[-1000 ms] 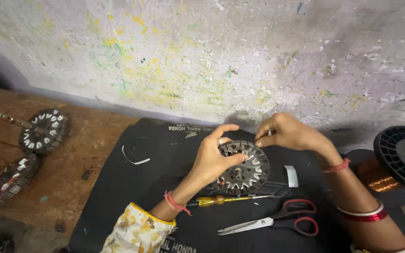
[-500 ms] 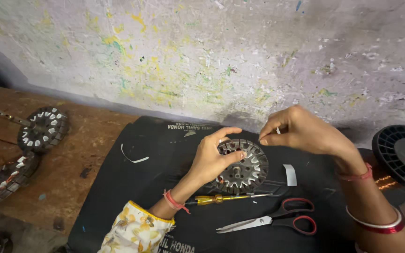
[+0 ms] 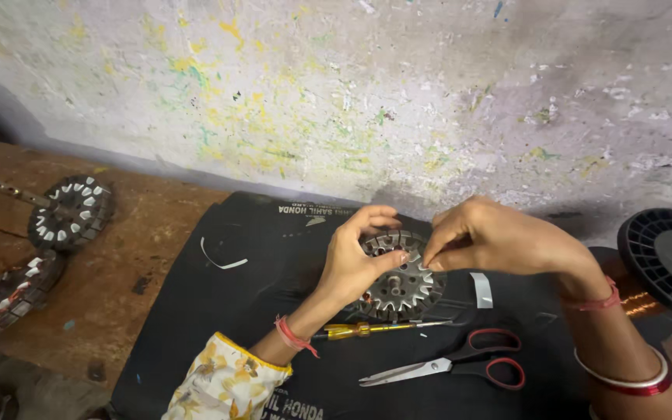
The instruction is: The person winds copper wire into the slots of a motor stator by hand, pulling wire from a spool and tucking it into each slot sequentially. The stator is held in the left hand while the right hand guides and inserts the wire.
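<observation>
Head view: a person works on a slotted metal stator core (image 3: 402, 276) that lies on a black mat (image 3: 219, 327).
Left hand (image 3: 355, 260): it is curled around the left rim of the core, thumb and fingers pressing on the edge.
Right hand (image 3: 491, 237): fingertips are pressed together at the upper right rim of the core, pinching something small; I cannot tell what it is.
Just below the left hand: a yellow-handled screwdriver (image 3: 367, 330), touching the core's lower side.
Below the right hand: red-handled scissors (image 3: 460, 364), and a white paper strip (image 3: 481, 289) just beside the core.
Well left of the hands: two other cores (image 3: 71, 211) on the wooden table (image 3: 141, 225).
Right of the right hand: a black spool (image 3: 666, 260) with copper wire.
Risk: the small piece may slip from the pinch or bend at the slot edge, because the grip is only by fingertips.
Change: compared with a second ago, the right hand is lower and nearer to the core rim; the left hand keeps its grip.
</observation>
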